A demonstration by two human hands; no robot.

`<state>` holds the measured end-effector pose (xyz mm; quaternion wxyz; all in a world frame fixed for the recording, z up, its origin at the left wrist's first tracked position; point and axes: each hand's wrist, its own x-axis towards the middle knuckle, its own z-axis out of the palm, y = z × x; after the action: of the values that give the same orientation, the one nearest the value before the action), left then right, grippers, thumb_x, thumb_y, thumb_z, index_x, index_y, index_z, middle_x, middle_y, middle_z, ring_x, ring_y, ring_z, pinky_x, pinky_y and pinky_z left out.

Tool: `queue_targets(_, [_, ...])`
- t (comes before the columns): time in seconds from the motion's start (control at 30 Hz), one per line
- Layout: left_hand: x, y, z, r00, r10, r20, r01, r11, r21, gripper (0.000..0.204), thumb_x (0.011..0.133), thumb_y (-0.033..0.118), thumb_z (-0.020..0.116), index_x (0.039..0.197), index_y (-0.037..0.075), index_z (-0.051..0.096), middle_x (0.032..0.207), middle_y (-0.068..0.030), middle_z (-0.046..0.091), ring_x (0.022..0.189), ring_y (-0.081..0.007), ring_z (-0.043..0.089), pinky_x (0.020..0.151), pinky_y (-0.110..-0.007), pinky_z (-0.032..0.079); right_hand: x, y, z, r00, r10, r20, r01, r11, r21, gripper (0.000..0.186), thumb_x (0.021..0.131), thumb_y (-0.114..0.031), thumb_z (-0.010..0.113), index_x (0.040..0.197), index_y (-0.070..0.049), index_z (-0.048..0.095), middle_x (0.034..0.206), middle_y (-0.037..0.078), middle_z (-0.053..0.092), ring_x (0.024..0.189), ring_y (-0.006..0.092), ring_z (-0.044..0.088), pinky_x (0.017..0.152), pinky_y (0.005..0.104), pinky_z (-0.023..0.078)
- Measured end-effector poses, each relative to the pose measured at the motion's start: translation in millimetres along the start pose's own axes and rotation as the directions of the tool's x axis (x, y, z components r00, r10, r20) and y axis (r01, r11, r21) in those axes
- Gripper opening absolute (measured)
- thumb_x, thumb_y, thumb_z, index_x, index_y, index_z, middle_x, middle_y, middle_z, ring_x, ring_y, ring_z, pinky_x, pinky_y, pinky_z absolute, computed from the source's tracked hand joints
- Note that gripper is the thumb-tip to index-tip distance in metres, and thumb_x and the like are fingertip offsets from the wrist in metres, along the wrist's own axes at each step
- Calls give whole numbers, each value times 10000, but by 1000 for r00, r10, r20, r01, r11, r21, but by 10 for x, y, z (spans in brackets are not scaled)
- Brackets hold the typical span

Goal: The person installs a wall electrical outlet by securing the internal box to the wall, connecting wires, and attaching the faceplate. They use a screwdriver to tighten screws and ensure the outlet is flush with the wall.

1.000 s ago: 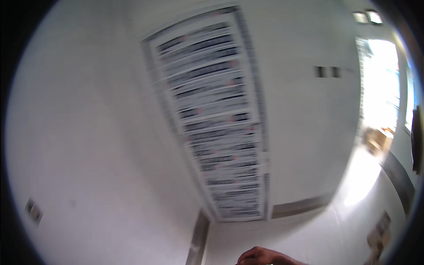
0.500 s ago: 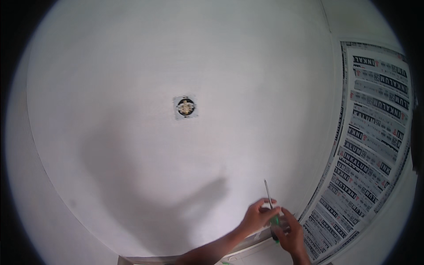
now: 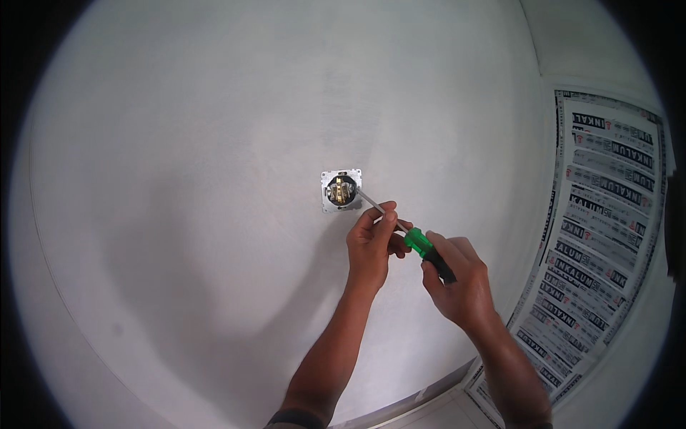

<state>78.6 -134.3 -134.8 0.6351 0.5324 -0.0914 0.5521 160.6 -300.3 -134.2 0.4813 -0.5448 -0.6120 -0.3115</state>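
A wall socket insert [image 3: 341, 203], with a square metal frame around a dark round core and brass parts, sits in the white wall near the middle of the view. My right hand [image 3: 463, 284] is wrapped round the green and black handle of a screwdriver [image 3: 418, 243]. Further up the tool, the fingers of my left hand [image 3: 369, 250] pinch its metal shaft. The tip meets the right side of the socket's frame; exactly what it touches there is too small to make out.
Down the right side runs a tall panel [image 3: 593, 193] covered in printed protective film. Pale floor and a grey strip [image 3: 446, 382] show at the wall's foot, lower right. Shadows of my arms and body fall on the wall [image 3: 214, 129].
Both hands have risen from low on the right to the socket, carrying the screwdriver. Its tip has come to the frame's right side, and my right hand now grips the handle from behind.
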Motion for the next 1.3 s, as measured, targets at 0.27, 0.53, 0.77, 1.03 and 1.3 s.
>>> queue_targets(0.27, [144, -108, -282, 999, 2, 44, 3, 993, -116, 337, 1052, 278, 685, 1249, 12, 626, 905, -117, 759, 664, -123, 667, 593, -266, 510, 64, -133, 209, 998, 52, 39, -50, 997, -55, 463, 887, -45, 761, 1338, -43, 657, 1057, 167, 684, 818, 282, 756, 691, 374, 635])
queue_targets(0.53, [147, -101, -341, 992, 2, 124, 20, 984, -174, 298, 1065, 251, 658, 1261, 27, 646, 913, -117, 768, 713, -116, 694, 620, -263, 517, 24, -364, 213, 995, 87, 51, -83, 993, -80, 461, 877, -13, 748, 1325, 14, 643, 1018, 175, 688, 856, 294, 731, 751, 382, 606])
queue_targets(0.77, [195, -103, -439, 988, 9, 152, 30, 967, -254, 292, 1065, 257, 665, 1249, 31, 650, 921, -114, 772, 697, -116, 692, 623, -259, 523, 89, -430, 232, 988, 107, 114, -94, 989, -115, 461, 909, -64, 742, 1357, -37, 636, 1044, 172, 679, 781, 289, 742, 671, 395, 630])
queue_targets(1.03, [199, 22, -334, 983, -65, 172, 143, 858, -493, 275, 1087, 247, 622, 1273, 44, 633, 935, -95, 771, 765, -122, 714, 678, -258, 536, 466, -874, -84, 955, -52, 290, 192, 858, -476, 372, 891, -40, 732, 1256, -44, 659, 978, 116, 608, 757, 240, 653, 647, 376, 555])
queue_targets(1.3, [85, -122, -89, 937, 92, 338, 218, 601, -769, 332, 1109, 181, 534, 1402, 27, 552, 1261, -112, 703, 1163, -189, 680, 955, -339, 554, 829, -833, -280, 760, -403, 510, 648, 534, -543, 333, 919, -91, 704, 1247, -53, 661, 1002, 99, 617, 762, 209, 655, 661, 362, 581])
